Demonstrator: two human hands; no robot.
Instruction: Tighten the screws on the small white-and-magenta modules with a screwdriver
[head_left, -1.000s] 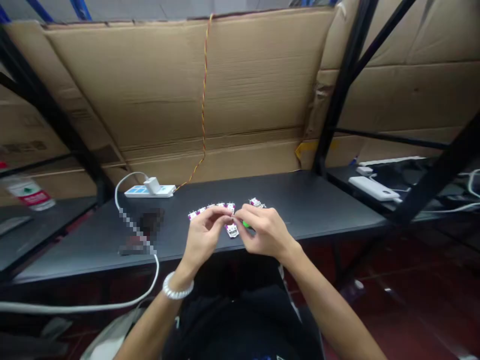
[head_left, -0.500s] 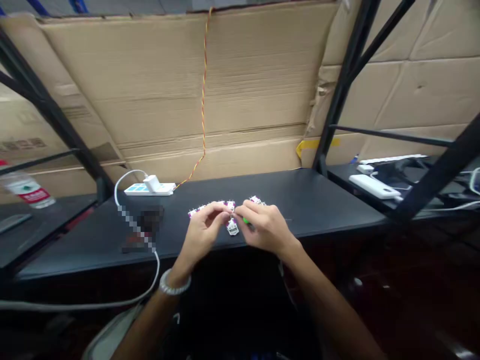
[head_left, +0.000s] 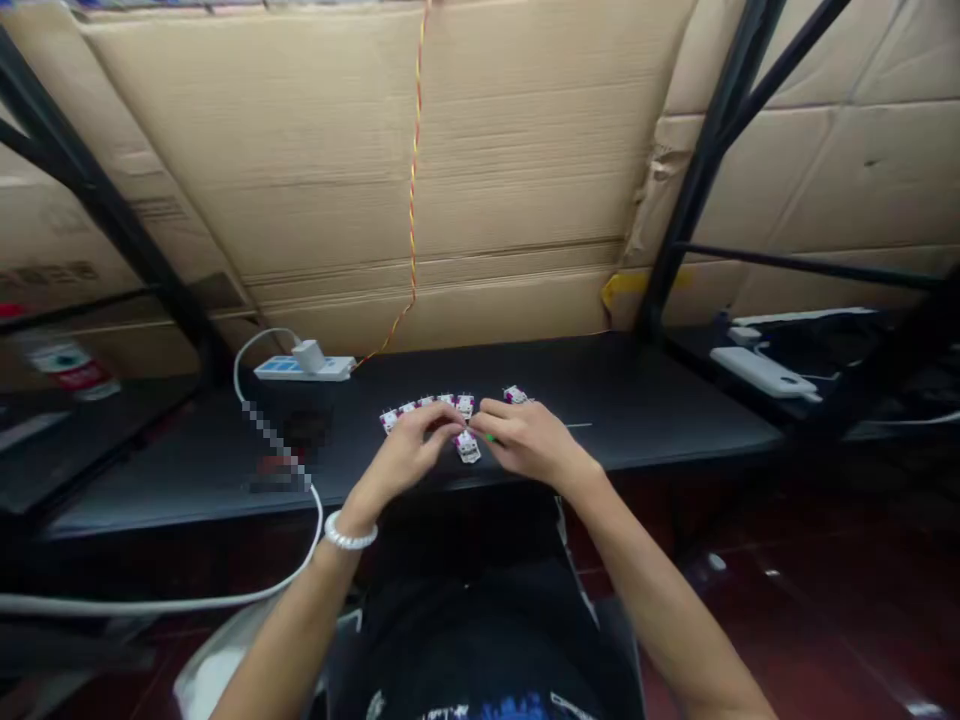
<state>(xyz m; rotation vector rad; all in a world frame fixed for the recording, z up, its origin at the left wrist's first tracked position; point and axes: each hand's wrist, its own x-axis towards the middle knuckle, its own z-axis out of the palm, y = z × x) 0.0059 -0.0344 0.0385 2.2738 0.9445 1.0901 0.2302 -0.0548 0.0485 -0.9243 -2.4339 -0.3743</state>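
My left hand (head_left: 426, 440) is closed in a pinch, thumb and forefinger together, over the black desk. What it pinches is too small to make out. Its fingertips meet those of my right hand (head_left: 529, 442), whose fingers are curled round a green item (head_left: 490, 437) that is mostly hidden. Just below the fingertips lies a small white-and-purple part (head_left: 468, 448). Behind my left hand, several similar parts (head_left: 465, 404) with thin pins form a curved row. Another such part (head_left: 514, 395) sits beyond my right hand.
A thin pale rod (head_left: 577, 425) shows right of my right hand. At the back left of the desk (head_left: 600, 375) is a white power strip (head_left: 341, 369) with a plugged-in charger; its white cable (head_left: 318, 520) hangs over the front edge. Black metal posts (head_left: 679, 210) flank the desk before cardboard.
The view has tilted down slightly, showing more of my lap. Both hands keep their pinch at the same place, and the row of parts shows more clearly.
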